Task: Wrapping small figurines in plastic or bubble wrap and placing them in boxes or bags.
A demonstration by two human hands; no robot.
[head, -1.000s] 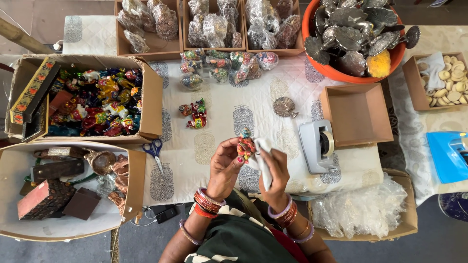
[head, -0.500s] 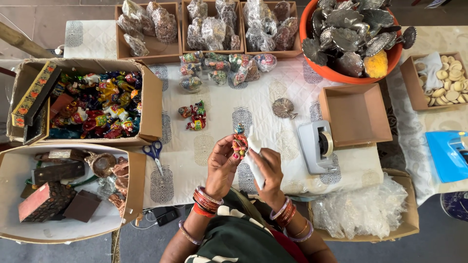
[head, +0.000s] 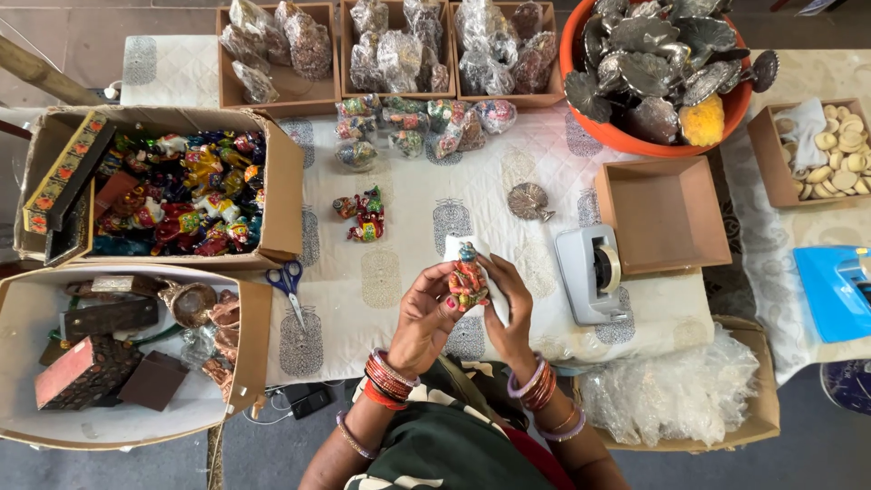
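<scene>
Resting figurine (head: 467, 281) between both hands

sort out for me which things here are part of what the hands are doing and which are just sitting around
In hand: left hand and right hand hold a painted figurine against a clear wrapper.

Lying about: scissors, tape dispenser, empty brown box, orange bowl of metal pieces.

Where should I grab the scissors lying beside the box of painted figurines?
Take the scissors by the closed blades, coming straight down from above. They lie flat on the cloth, blue handles toward the cardboard box, blades pointing to the table's near edge with bare cloth either side.
</scene>
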